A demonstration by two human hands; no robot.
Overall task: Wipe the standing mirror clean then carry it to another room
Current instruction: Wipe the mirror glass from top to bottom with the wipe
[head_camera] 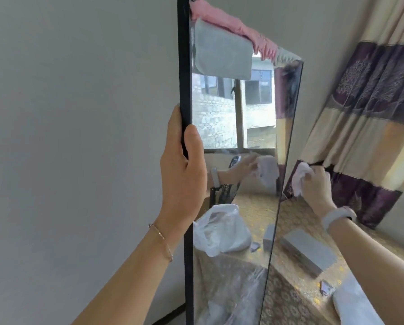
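The left hand (184,170) gripped the tall black-framed standing mirror (233,137) by its edge. The right hand (314,186) clutched a crumpled white cloth (300,173) — pressed at the far edge — no legible writing anywhere.

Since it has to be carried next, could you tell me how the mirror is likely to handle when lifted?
The mirror looks tall and thin, so probably tippy; the left hand grips its dark edge. Its glass face seems fragile and likely slippery. The pink cloth on top may slide off.
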